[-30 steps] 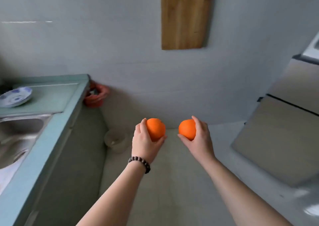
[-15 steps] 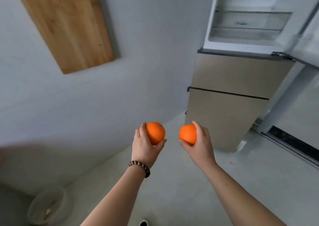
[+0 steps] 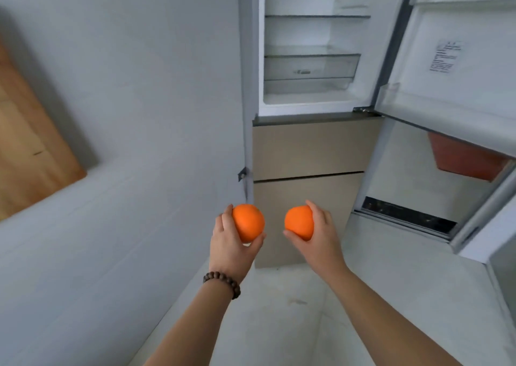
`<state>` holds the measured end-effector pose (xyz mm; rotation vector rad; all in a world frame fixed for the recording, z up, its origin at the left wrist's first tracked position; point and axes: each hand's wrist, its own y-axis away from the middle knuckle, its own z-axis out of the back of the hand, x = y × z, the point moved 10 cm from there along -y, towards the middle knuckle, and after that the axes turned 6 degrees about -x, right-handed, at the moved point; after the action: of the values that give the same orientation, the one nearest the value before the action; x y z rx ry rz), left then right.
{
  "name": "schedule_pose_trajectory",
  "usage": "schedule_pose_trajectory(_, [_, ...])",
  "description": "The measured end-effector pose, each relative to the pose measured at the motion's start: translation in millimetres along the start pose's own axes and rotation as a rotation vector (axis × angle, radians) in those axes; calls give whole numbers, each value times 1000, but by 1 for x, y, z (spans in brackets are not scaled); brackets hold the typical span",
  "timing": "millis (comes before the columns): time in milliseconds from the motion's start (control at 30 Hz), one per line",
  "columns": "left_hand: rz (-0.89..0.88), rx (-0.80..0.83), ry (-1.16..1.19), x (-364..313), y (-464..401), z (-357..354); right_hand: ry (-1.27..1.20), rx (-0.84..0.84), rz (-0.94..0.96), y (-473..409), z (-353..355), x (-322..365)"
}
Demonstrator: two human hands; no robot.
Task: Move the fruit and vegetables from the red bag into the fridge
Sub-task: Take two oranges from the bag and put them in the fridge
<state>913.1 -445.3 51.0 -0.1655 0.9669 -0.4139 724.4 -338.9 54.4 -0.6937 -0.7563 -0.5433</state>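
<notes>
2 bare forearms reach forward from 6 o'clock, palms turned inward. The left hand (image 3: pixel 229 240), with a bead bracelet (image 3: pixel 222 282) at the wrist, curls its fingers around the left orange (image 3: pixel 248 221). The right hand (image 3: pixel 321 234) cups the right orange (image 3: pixel 298 222) the same way. Both fruits are round, smooth, bright orange, near each other but apart. At 12 o'clock stands the fridge (image 3: pixel 310 147), top door open, with clear shelves and a drawer (image 3: pixel 310 66).

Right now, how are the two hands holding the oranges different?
The left hand has a bead bracelet at its wrist; the right hand has a bare wrist. The left orange shows more than the right orange, which fingers partly cover. Both hands grip one orange before the open fridge.
</notes>
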Motion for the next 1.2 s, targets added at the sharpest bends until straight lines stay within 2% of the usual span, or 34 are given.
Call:
schedule_pose_trajectory(267, [-135, 91, 108, -46, -86, -68, 53, -138, -54, -80, 23, -31])
schedule_pose_trajectory(433, [-219, 87, 136, -87, -150, -116, 24, -191, -44, -156, 34, -50])
schedule_pose_trajectory(900, [-379, -109, 183, -228, -356, -215, -5, -253, 154, -430, 97, -65])
schedule_pose_trajectory(1200, [-427, -160, 250, -272, -470, -244, 33, -306, 277, -556, 81, -55])
